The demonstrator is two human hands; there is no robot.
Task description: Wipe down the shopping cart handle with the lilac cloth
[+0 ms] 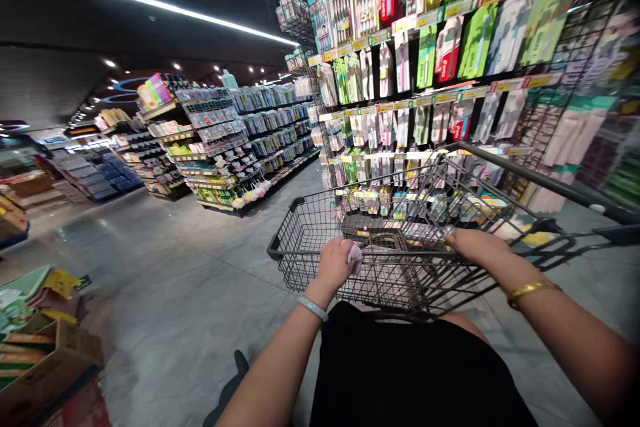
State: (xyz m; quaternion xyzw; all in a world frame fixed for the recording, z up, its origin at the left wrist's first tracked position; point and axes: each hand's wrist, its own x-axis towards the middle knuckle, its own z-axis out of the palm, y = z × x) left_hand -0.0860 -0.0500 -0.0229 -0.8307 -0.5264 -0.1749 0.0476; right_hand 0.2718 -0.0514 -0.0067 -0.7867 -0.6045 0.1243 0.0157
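Note:
A dark wire shopping cart [310, 255] stands side-on right in front of me, its handle [550, 183] to the right. My left hand [334, 265] is closed at the near rim of the basket. Between its fingers and the rim a small, soft-looking lavender item [355, 257] shows, too little of it to name. Farther right along the same rim, my right hand [475, 245] has its fingers curled over the wire, the fingertips partly hidden. Behind the cart, toothbrush packs [447, 47] hang in rows on a rack.
Shelves of packaged goods [215, 140] line an aisle at centre left. Grey tiled floor [185, 293] runs between them and the cart. At lower left stands a cardboard box [65, 363] holding boxed goods, beside a pale green bin [25, 287]. A dark shoe [233, 383] shows below.

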